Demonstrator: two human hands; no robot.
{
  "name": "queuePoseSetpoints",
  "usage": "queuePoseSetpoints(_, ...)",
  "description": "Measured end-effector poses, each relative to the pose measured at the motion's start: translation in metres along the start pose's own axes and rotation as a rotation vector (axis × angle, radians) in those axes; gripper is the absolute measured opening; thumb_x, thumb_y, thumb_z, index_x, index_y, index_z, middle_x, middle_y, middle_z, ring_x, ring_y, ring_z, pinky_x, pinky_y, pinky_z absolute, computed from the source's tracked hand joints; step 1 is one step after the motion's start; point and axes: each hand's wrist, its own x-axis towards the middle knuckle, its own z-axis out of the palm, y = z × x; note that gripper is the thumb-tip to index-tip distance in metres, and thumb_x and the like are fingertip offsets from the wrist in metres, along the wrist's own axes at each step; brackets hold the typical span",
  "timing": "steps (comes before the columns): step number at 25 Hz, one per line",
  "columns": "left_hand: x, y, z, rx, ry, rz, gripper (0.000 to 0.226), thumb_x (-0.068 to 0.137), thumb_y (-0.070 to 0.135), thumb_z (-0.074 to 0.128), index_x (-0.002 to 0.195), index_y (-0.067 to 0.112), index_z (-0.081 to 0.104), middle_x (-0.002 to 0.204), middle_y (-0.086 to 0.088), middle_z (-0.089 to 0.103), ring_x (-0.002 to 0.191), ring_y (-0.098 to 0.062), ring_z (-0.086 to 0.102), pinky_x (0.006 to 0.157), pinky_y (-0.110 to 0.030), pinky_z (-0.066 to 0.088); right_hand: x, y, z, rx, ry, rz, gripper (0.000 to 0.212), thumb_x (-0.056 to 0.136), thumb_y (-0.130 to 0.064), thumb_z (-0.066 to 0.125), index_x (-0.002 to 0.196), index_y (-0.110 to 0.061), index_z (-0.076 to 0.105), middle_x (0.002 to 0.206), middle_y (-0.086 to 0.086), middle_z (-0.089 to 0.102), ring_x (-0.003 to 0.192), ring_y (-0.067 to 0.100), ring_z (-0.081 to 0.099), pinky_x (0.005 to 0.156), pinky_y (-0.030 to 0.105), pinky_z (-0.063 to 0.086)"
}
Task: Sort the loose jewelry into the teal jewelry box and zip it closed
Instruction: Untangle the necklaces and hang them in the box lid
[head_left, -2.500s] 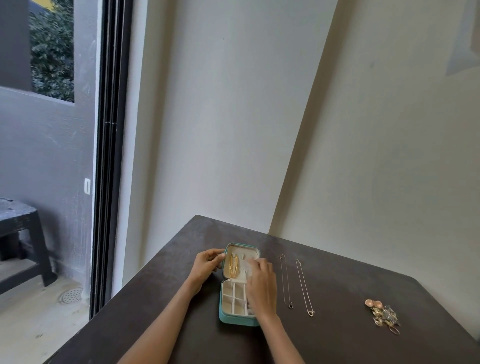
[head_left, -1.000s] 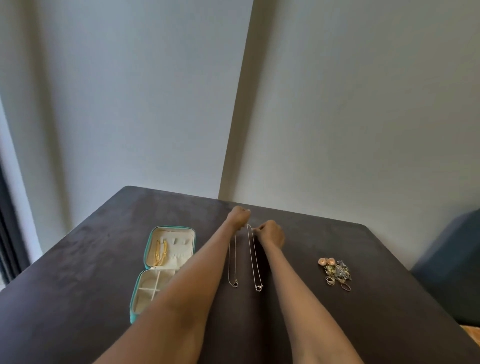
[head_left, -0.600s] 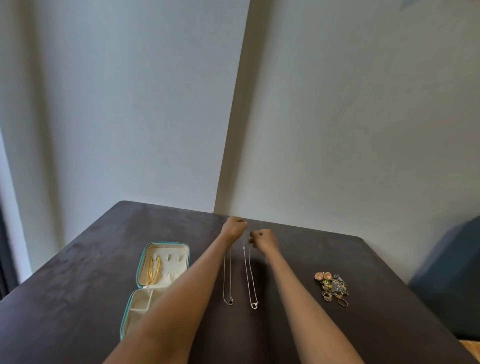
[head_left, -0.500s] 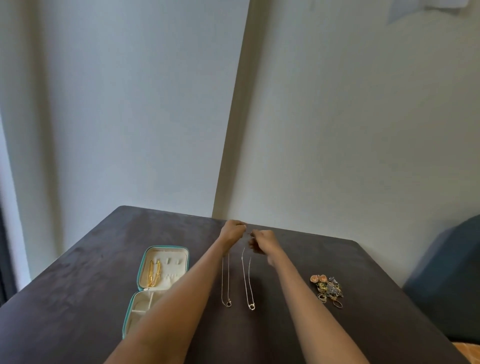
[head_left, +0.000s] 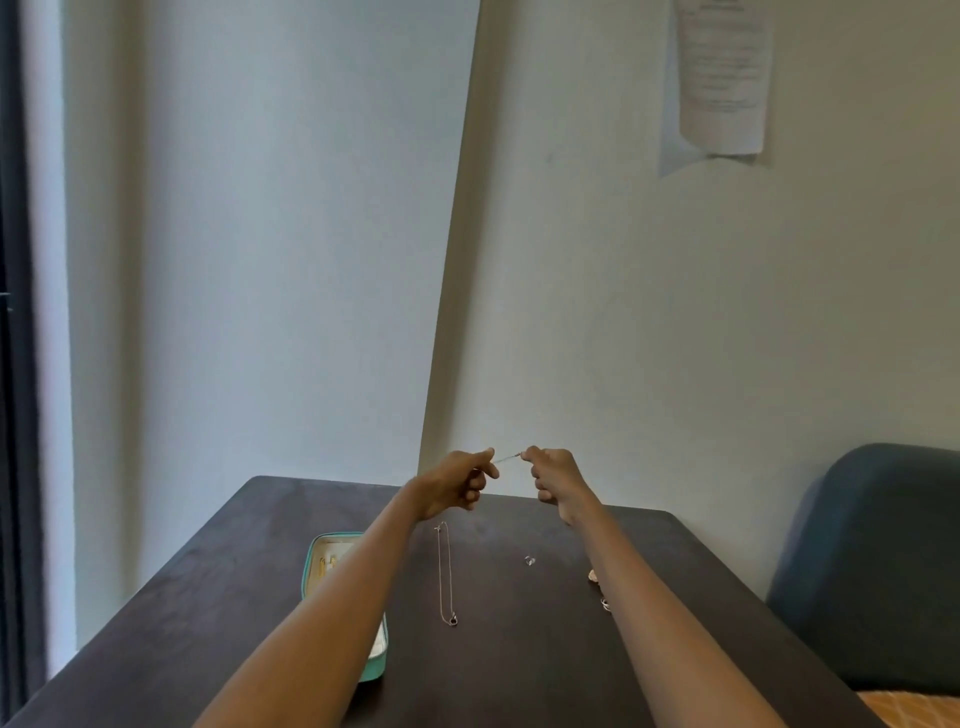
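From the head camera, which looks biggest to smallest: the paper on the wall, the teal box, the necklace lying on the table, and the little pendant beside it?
1. Paper on the wall.
2. Teal box, though the left arm hides part of it.
3. Necklace lying on the table, long but thin.
4. Pendant, smallest.

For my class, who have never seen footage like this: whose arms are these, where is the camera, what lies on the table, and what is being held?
There is no machine here. A person wears a camera on the head, so you look down their own arms. The left hand and right hand are raised above the dark table, pinching a thin necklace stretched between them. On the table lie an open teal jewelry box, a second necklace and some small jewelry pieces.
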Motion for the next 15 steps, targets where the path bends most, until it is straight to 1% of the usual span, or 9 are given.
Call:
queuePoseSetpoints(3,-0.015,0.009,-0.005,-0.245,0.006,0.058,0.030,0.099,0.034,0.042,0.083,0.012,0.053,0.055,0.002,0.034,0.050,-0.010,0.031,0.053,-0.022,0.031,-0.010,0.001,0.006,-0.052,0.049,-0.041,0.030,0.091,-0.014,0.047,0.064,-0.017,0.035,0.058,0.000,0.024,0.048,0.011,0.018,0.039,0.020,0.017)
queuePoseSetpoints(6,-0.025,0.011,0.000,-0.578,0.073,0.171,0.015,0.095,0.023,0.051,0.095,0.010,0.059,0.056,0.003,0.045,0.045,-0.007,0.039,0.047,-0.019,0.037,-0.021,0.004,0.012,-0.185,0.001,-0.070,0.029,0.092,-0.015,0.049,0.065,-0.014,0.038,0.059,0.001,0.025,0.049,0.012,0.019,0.042,0.021,0.019)
queuePoseSetpoints(7,-0.026,0.009,0.003,-0.660,0.096,0.211,0.014,0.094,0.020,0.052,0.099,0.009,0.060,0.062,0.001,0.053,0.046,-0.008,0.047,0.047,-0.018,0.043,-0.025,0.006,0.016,-0.220,-0.049,-0.074,0.023,0.092,-0.016,0.052,0.070,-0.012,0.044,0.060,0.001,0.026,0.050,0.011,0.021,0.043,0.021,0.020)
queuePoseSetpoints(8,-0.027,0.006,0.004,-0.726,0.113,0.244,0.015,0.094,0.017,0.052,0.099,0.007,0.061,0.072,-0.002,0.061,0.051,-0.010,0.057,0.051,-0.020,0.051,-0.030,0.007,0.019,-0.251,-0.116,-0.061,0.022,0.091,-0.018,0.054,0.077,-0.013,0.039,0.061,0.001,0.028,0.051,0.011,0.022,0.043,0.021,0.022)
queuePoseSetpoints(9,-0.027,0.001,0.005,-0.777,0.127,0.266,0.015,0.094,0.016,0.052,0.098,0.006,0.062,0.083,-0.006,0.067,0.061,-0.015,0.066,0.058,-0.023,0.057,-0.035,0.007,0.021,-0.279,-0.175,-0.055,0.018,0.091,-0.020,0.056,0.083,-0.004,0.061,0.061,0.001,0.030,0.051,0.010,0.023,0.043,0.020,0.022)
queuePoseSetpoints(10,-0.027,-0.004,0.004,-0.808,0.140,0.278,0.015,0.094,0.014,0.051,0.097,0.004,0.062,0.091,-0.010,0.069,0.072,-0.020,0.070,0.067,-0.027,0.059,-0.037,0.007,0.024,-0.296,-0.213,-0.043,0.035,0.090,-0.020,0.057,0.105,0.011,0.061,0.061,0.001,0.032,0.051,0.010,0.025,0.042,0.019,0.023)
queuePoseSetpoints(11,-0.027,-0.008,0.003,-0.804,0.161,0.280,0.015,0.094,0.013,0.051,0.097,0.002,0.062,0.097,-0.013,0.069,0.082,-0.025,0.070,0.074,-0.030,0.059,-0.040,0.004,0.025,-0.319,-0.241,-0.044,0.028,0.090,-0.021,0.058,0.099,0.004,0.067,0.061,0.001,0.034,0.050,0.009,0.026,0.043,0.019,0.024)
queuePoseSetpoints(12,-0.028,-0.011,0.000,-0.754,0.190,0.273,0.015,0.094,0.011,0.051,0.097,0.001,0.062,0.101,-0.015,0.068,0.088,-0.027,0.068,0.079,-0.032,0.057,-0.043,0.000,0.025,-0.313,-0.256,-0.055,0.029,0.090,-0.022,0.058,0.100,0.003,0.068,0.060,0.000,0.036,0.049,0.009,0.028,0.043,0.019,0.025)
queuePoseSetpoints(15,-0.031,-0.016,-0.003,-0.409,0.241,0.210,0.020,0.094,0.008,0.052,0.104,-0.005,0.062,0.102,-0.018,0.067,0.089,-0.025,0.068,0.080,-0.030,0.057,-0.050,-0.015,0.025,-0.271,-0.288,-0.076,0.024,0.092,-0.027,0.057,0.091,-0.004,0.065,0.059,0.000,0.039,0.047,0.009,0.035,0.045,0.019,0.034)
